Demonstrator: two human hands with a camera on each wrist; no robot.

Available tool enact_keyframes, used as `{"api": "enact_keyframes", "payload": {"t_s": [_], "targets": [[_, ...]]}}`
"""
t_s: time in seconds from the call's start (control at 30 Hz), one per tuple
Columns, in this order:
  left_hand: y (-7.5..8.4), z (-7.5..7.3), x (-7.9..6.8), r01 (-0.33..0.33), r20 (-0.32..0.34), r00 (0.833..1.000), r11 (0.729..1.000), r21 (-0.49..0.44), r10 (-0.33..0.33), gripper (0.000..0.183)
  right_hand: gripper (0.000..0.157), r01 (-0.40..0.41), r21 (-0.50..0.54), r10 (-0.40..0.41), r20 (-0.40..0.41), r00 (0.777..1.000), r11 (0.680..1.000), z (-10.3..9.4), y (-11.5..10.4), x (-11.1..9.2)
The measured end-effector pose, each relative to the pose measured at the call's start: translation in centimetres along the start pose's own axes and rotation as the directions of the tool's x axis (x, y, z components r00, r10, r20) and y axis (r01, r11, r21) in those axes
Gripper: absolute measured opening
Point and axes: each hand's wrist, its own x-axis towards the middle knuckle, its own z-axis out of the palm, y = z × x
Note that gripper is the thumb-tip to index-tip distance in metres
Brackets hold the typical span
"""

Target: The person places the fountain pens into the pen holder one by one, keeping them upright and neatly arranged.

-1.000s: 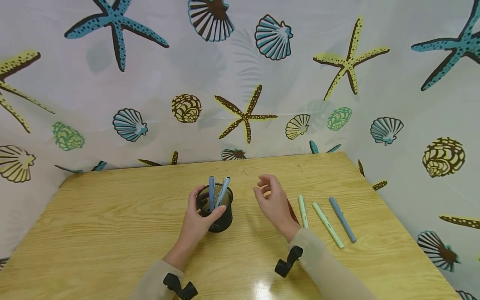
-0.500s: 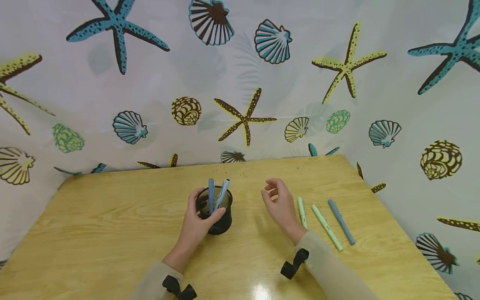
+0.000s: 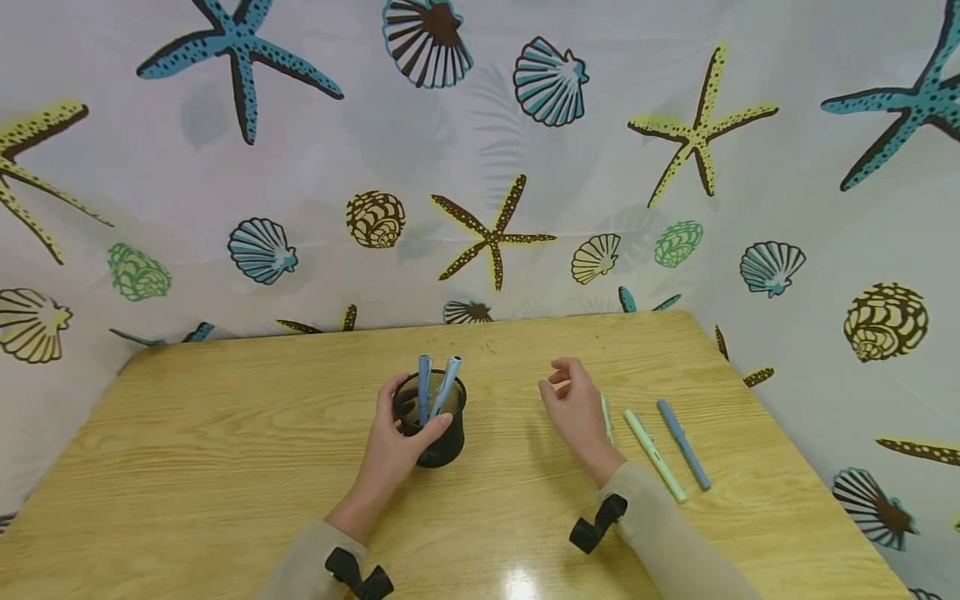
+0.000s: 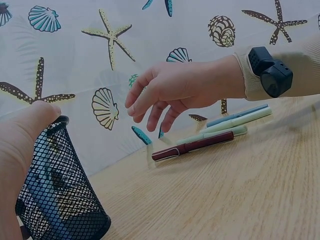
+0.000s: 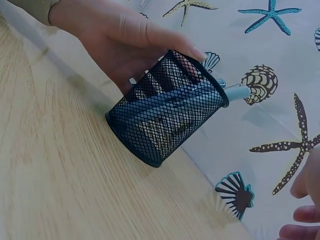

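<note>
My left hand grips a black mesh pen holder from its left side, with the thumb at the near rim. Two pens stand inside it, a darker blue pen and a light blue pen. To the right, my right hand hovers over the table with loosely bent fingers and nothing in them. Below it in the left wrist view lies a dark red pen, which the hand hides in the head view. Beside that lie a partly covered pale green pen, another light green pen and a blue pen.
The wooden table reaches back to a white curtain printed with starfish and shells, which also hangs along the right side. Each sleeve carries a black wrist device, seen on the right wrist as a camera band.
My right hand has moved to the right, away from the pen holder and over the nearest pens, covering more of the first green one. My left hand stays on the holder.
</note>
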Motion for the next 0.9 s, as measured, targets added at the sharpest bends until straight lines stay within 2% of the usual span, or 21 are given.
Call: {"api": "enact_keyframes", "payload": {"t_s": [0.23, 0.5, 0.67, 0.9], "targets": [[0.1, -0.1, -0.1, -0.008, 0.001, 1.0, 1.0, -0.006, 0.008, 0.079, 0.029, -0.083, -0.082, 0.082, -0.006, 0.997, 0.993, -0.4, 0.3, 0.1], [0.0, 0.0, -0.2, -0.022, -0.003, 1.0, 1.0, -0.002, 0.022, 0.079, 0.035, -0.174, -0.213, 0.183, 0.024, 0.983, 0.961, -0.8, 0.5, -0.1], [0.0, 0.0, -0.2, -0.015, -0.01, 1.0, 1.0, 0.001, 0.015, 0.079, 0.037, -0.187, -0.258, 0.204, 0.042, 0.978, 0.948, -1.0, 0.7, -0.1], [-0.1, 0.0, -0.1, -0.012, -0.013, 1.0, 1.0, -0.006, 0.012, 0.078, 0.036, -0.173, -0.379, 0.205, 0.046, 0.978, 0.909, -1.2, 1.3, -0.4]]}}
